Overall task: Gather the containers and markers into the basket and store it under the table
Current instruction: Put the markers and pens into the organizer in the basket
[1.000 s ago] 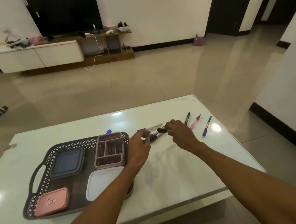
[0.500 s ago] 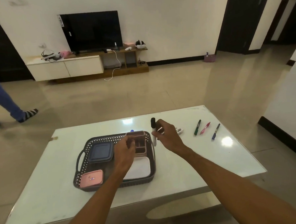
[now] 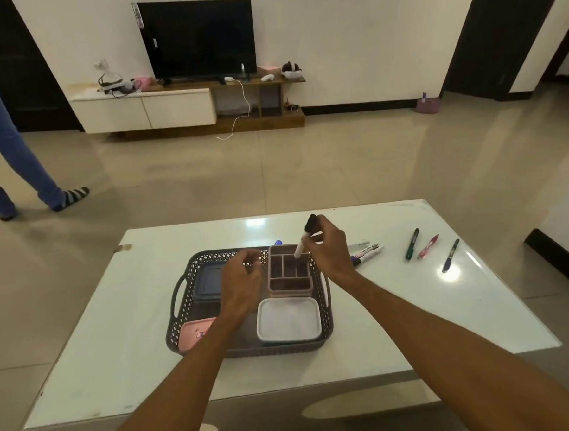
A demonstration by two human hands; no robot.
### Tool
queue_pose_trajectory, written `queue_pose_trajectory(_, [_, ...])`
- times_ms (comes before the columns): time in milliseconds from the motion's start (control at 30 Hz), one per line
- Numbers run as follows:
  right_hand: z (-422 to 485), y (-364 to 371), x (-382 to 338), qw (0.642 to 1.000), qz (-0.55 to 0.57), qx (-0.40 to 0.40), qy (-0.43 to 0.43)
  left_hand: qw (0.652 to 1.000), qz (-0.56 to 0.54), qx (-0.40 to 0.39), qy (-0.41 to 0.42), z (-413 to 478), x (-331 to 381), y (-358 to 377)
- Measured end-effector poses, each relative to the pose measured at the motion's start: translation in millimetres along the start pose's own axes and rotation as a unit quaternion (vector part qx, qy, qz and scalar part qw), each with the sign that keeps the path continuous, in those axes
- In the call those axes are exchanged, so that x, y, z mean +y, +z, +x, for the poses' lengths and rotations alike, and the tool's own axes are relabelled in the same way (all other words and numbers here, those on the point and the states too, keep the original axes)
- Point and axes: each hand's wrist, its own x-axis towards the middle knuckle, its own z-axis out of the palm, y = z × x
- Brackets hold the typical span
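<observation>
A dark perforated basket [image 3: 326, 307] sits on the white table [image 3: 396, 308]. Inside it lie a blue lidded container [image 3: 207, 280], a pink container [image 3: 192, 334], a white-lidded container [image 3: 288, 320] and a pink compartment organizer [image 3: 289, 271]. My right hand [image 3: 327, 249] holds a black-capped white marker [image 3: 305, 237] upright, its lower end over the organizer. My left hand [image 3: 242, 281] hovers over the basket with its fingers loosely curled and nothing in it. Loose markers [image 3: 366, 254] lie just right of the basket. Green [image 3: 412, 243], red [image 3: 428, 246] and blue [image 3: 450, 255] pens lie farther right.
A blue marker tip [image 3: 279, 242] shows behind the basket. A person in jeans and striped socks [image 3: 12, 147] stands on the floor at far left. A TV stand [image 3: 188, 105] lines the far wall. A small purple basket [image 3: 428, 105] sits on the floor by the doorway.
My right hand picked a marker off the table, swung it upright and carried it left over the organizer. My left hand moved back over the basket. The view pulled back and up.
</observation>
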Motion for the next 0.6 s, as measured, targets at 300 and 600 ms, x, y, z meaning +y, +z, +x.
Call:
queue_pose_trajectory(300, [44.8, 15.8, 23.4, 0.999, -0.035, -0.019, 0.015, 1.000, -0.001, -0.005, 0.002, 41.3, -7.7, 17.6])
queue_pose_trajectory(600, [53.0, 24.3, 52.1, 0.989, -0.133, -0.053, 0.036, 1.000, 0.020, -0.014, -0.001, 43.7, -14.2, 33.9])
